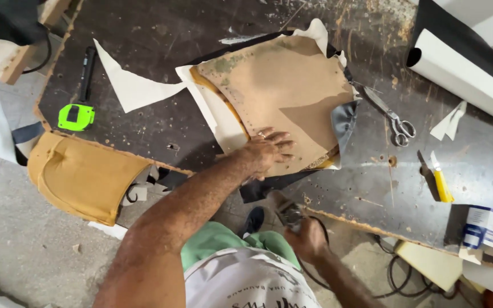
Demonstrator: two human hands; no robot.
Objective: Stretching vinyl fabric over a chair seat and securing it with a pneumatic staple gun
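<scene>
tan board (281, 85) | lime-green tape measure (76, 116) | yellow knife (441, 183) | mustard, perhaps foam, cushion (81, 177)

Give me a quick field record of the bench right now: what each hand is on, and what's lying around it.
Left hand: pressed flat on the brown seat board, near its front edge
Right hand: below the table edge, gripping a metal tool with a cable; tool type unclear
Under board: white fabric and dark material sticking out at the sides
Scissors: on the table, right of the board
Utility knife: yellow, near the right edge
Tape measure: green, far left
Foam cushion: tan, hanging off the left edge
</scene>
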